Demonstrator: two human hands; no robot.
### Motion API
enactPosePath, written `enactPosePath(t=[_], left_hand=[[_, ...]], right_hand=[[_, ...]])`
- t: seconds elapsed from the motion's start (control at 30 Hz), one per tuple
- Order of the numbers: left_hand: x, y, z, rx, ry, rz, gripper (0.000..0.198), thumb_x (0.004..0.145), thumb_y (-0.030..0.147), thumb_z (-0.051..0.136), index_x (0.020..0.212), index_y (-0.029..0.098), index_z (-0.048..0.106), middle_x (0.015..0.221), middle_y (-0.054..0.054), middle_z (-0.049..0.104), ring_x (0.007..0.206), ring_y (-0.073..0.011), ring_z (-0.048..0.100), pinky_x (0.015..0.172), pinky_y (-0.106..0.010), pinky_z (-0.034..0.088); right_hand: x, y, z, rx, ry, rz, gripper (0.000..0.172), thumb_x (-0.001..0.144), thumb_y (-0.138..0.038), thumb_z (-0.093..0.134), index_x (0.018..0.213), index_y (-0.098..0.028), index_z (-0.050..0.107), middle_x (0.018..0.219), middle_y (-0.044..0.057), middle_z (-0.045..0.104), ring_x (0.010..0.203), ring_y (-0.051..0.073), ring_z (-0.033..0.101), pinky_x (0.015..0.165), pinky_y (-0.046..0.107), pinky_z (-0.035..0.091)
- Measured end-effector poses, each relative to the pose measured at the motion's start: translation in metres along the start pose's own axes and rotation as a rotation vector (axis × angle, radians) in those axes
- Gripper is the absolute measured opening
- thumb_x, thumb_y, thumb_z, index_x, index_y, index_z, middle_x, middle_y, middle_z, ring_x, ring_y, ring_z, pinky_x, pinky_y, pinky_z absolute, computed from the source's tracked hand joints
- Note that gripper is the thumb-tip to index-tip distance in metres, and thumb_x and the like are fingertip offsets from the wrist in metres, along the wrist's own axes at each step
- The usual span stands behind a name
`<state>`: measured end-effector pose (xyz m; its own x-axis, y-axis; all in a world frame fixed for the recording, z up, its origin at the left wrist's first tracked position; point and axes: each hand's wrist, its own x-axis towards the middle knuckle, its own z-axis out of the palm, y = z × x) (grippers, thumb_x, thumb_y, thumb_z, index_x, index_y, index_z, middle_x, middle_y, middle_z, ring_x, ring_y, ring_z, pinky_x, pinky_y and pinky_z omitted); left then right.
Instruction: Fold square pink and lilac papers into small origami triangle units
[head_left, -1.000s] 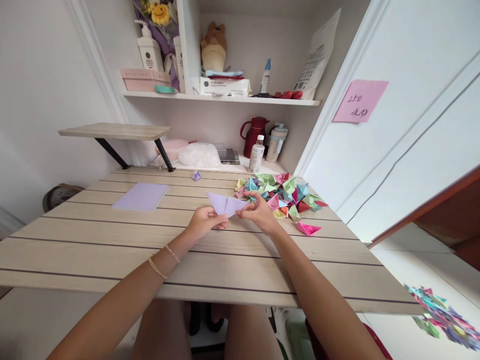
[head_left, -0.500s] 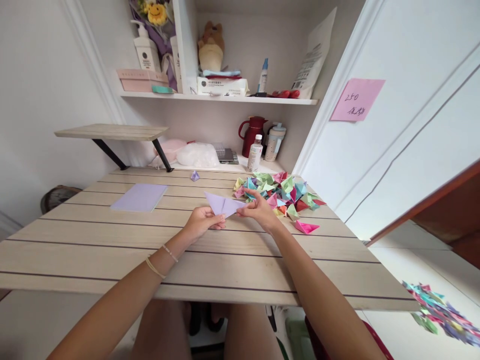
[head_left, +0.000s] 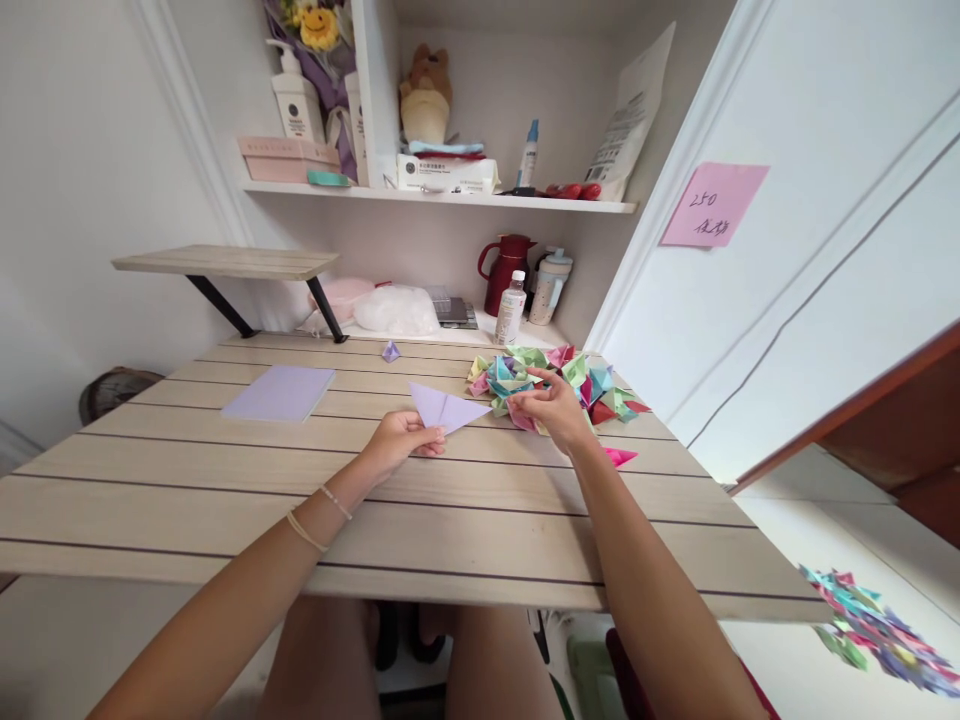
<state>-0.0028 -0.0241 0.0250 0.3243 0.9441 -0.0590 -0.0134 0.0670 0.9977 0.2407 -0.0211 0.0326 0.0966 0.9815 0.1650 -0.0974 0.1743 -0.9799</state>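
Slatted planks of the counter [head_left: 480, 530] stretch from the near edge, beneath our forearms, to our hands, with room between the lavender sheets [head_left: 279, 392] and our left hand [head_left: 401, 442]. A pink note [head_left: 716, 205] at right reads "250" above script we cannot make out. Our left grip is pinched, thumb against fingers, on the folded lavender paper [head_left: 448, 409], over the counter's middle; our right hand [head_left: 557, 408], thumb and fingers apart, hovers just beside it, by a multicoloured paper pile [head_left: 529, 355].
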Motion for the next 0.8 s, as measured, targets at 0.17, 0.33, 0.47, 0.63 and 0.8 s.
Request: enactPosePath(t=[0.17,0.33,0.47,0.63,0.8], left_hand=[[0.002,0.003,-0.006,0.031,-0.025,0.003,0.023,0.060,0.026,0.071,0.072,0.009,0.063,0.062,-0.007,0.065,0.052,-0.0118,0.060,0.051,-0.021,0.049],[0.002,-0.002,-0.002,0.089,-0.103,0.049,0.021,0.063,0.027,0.068,0.070,0.008,0.063,0.062,-0.008,0.065,0.053,-0.0128,0.061,0.051,-0.022,0.049],[0.001,-0.009,0.002,0.153,-0.176,0.044,0.020,0.064,0.027,0.066,0.069,0.008,0.064,0.060,-0.009,0.066,0.051,-0.0146,0.061,0.051,-0.024,0.050],[0.001,-0.010,0.004,0.143,-0.161,0.001,0.019,0.063,0.025,0.066,0.068,0.008,0.064,0.059,-0.010,0.066,0.052,-0.0162,0.063,0.050,-0.024,0.050],[-0.001,-0.002,0.003,0.124,-0.128,-0.025,0.020,0.065,0.028,0.065,0.067,0.008,0.064,0.062,-0.010,0.067,0.054,-0.0168,0.064,0.052,-0.025,0.050]], right_hand=[[-0.006,0.000,0.015,0.041,-0.229,0.105,0.062,0.060,-0.031,0.071,0.115,-0.019,0.045,0.077,0.004,0.069,0.076,0.020,0.065,0.067,0.034,0.053],[-0.017,0.010,0.048,-0.019,-0.395,0.141,0.059,0.056,-0.025,0.074,0.109,-0.017,0.051,0.066,0.002,0.067,0.063,0.018,0.066,0.066,0.034,0.054],[-0.019,0.018,0.058,-0.028,-0.422,0.153,0.047,0.056,-0.022,0.072,0.099,-0.015,0.056,0.059,0.000,0.066,0.057,0.015,0.064,0.061,0.030,0.054],[-0.019,0.014,0.056,-0.025,-0.390,0.184,0.037,0.054,-0.018,0.071,0.089,-0.016,0.058,0.063,0.000,0.066,0.054,0.013,0.062,0.058,0.027,0.053],[-0.016,0.010,0.048,-0.035,-0.331,0.168,0.038,0.056,-0.016,0.070,0.091,-0.017,0.057,0.068,0.000,0.066,0.055,0.014,0.062,0.057,0.027,0.052]])
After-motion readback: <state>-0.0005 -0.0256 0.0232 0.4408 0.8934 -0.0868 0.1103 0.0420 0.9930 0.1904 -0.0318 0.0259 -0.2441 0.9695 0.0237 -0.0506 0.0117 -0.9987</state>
